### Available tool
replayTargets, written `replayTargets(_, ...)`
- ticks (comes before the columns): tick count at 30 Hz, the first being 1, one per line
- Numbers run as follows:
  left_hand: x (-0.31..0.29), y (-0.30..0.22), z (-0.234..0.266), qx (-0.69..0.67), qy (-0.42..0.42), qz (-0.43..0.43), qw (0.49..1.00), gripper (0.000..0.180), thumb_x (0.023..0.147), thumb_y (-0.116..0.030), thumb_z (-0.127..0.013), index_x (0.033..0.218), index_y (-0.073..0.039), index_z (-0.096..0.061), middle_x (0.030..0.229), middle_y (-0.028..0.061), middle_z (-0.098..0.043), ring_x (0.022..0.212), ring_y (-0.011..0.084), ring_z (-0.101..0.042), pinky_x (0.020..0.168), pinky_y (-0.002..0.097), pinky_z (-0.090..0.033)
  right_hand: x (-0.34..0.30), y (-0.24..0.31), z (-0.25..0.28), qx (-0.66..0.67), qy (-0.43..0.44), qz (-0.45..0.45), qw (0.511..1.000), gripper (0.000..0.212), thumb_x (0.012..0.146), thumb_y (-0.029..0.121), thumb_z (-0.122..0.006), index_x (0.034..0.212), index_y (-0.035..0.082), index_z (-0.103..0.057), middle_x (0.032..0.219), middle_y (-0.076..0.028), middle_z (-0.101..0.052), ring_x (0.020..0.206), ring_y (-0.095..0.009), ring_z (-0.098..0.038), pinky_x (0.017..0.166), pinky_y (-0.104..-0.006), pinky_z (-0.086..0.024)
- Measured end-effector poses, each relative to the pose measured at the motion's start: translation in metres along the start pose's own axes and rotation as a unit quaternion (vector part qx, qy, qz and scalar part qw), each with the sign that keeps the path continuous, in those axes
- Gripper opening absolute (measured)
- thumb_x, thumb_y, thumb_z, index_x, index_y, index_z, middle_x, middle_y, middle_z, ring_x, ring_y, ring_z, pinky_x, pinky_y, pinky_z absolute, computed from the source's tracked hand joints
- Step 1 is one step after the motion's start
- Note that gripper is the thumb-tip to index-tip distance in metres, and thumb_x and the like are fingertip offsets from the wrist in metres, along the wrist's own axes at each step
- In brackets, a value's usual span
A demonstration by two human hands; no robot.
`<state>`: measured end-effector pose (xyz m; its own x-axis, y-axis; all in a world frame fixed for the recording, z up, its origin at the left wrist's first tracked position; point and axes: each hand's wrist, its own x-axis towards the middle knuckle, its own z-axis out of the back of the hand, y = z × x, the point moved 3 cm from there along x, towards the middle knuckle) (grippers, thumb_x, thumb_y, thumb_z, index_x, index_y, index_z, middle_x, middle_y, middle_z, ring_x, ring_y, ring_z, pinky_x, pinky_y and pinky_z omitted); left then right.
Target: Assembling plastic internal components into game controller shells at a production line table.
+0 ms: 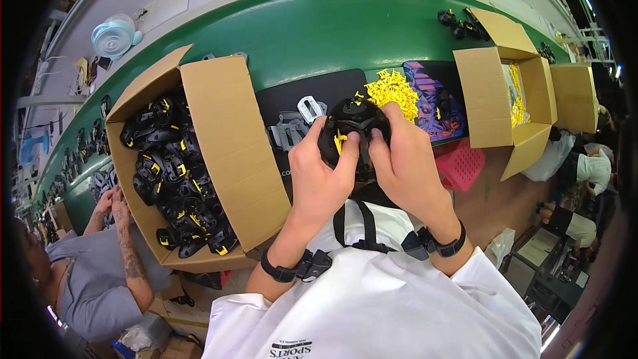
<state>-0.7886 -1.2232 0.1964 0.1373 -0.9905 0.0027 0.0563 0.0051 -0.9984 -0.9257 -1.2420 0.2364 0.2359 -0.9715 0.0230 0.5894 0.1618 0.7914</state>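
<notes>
My left hand (318, 171) and my right hand (411, 159) both grip a rounded black plastic part (357, 112) in front of my chest. Both thumbs press on its near side. A small yellow clip (340, 142) shows on the part beside my left thumb. Just beyond my right hand lies a heap of small yellow plastic pieces (393, 90). Several grey plastic pieces (288, 133) and a lighter grey one (310, 109) rest on a black mat (335, 82) left of the held part. My fingers hide much of the part's underside.
On my left stands an open cardboard box (234, 159) full of black parts with yellow clips (174, 171). Another open box (484, 83) sits right on the green table (319, 33), past a patterned mat (435, 103). A pink basket (463, 166) is below. A co-worker (109, 279) works at left.
</notes>
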Motion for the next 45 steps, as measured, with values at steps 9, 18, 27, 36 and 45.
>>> replayTargets(9, 0.006, 0.0, -0.018, 0.039, 0.043, 0.044, 0.997, 0.013, 0.089, -0.004, -0.064, 0.099, 0.004, -0.065, 0.07, 0.011, -0.068, 0.062, 0.0155, -0.066, 0.061, 0.0307, -0.051, 0.005, -0.023, 0.009, -0.008, 0.021, 0.0, 1.0, 0.013, 0.089, 0.002, -0.055, 0.096, -0.007, -0.049, 0.068, -0.027, -0.058, 0.065, -0.045, -0.061, 0.06, -0.0503, -0.046)
replayTargets(18, 0.019, 0.022, -0.03, -0.056, 0.15, 0.14, 0.977, 0.031, 0.096, -0.016, -0.066, 0.12, 0.002, -0.061, 0.096, 0.0057, -0.069, 0.083, 0.0098, -0.062, 0.075, 0.0279, -0.051, 0.023, -0.04, 0.028, 0.027, -0.018, 0.014, 0.999, 0.012, 0.091, 0.003, -0.052, 0.099, -0.006, -0.05, 0.082, -0.03, -0.061, 0.08, -0.047, -0.062, 0.07, -0.0509, -0.047)
replayTargets(27, 0.049, 0.092, -0.012, 0.106, 0.34, 0.254, 0.899, 0.03, 0.09, -0.012, -0.073, 0.116, 0.001, -0.063, 0.099, -0.0015, -0.063, 0.092, 0.0031, -0.056, 0.075, 0.0238, -0.049, -0.023, -0.112, 0.005, 0.005, 0.124, -0.074, 0.989, 0.036, 0.094, 0.012, -0.06, 0.126, -0.001, -0.049, 0.105, -0.02, -0.06, 0.091, -0.041, -0.064, 0.077, -0.0474, -0.053)
replayTargets(36, 0.245, 0.236, -0.01, 0.555, -0.033, -0.236, 0.797, 0.043, 0.081, 0.006, -0.063, 0.122, 0.003, -0.052, 0.114, 0.0248, -0.058, 0.104, 0.0469, -0.057, 0.092, 0.0505, -0.047, -0.226, -0.327, -0.026, 0.003, 0.412, -0.347, 0.843, 0.03, 0.095, 0.025, -0.06, 0.11, -0.001, -0.065, 0.104, -0.024, -0.067, 0.097, -0.042, -0.066, 0.086, -0.0475, -0.052)
replayTargets(45, 0.278, 0.307, 0.048, 0.709, 0.157, -0.103, 0.679, 0.085, 0.072, 0.004, -0.072, 0.149, -0.006, -0.037, 0.137, 0.0339, -0.046, 0.128, 0.0489, -0.046, 0.106, 0.0462, -0.043, -0.392, -0.47, 0.01, 0.016, 0.176, -0.494, 0.852, 0.025, 0.095, 0.02, -0.057, 0.108, 0.001, -0.066, 0.101, -0.024, -0.07, 0.096, -0.041, -0.067, 0.084, -0.0471, -0.053)
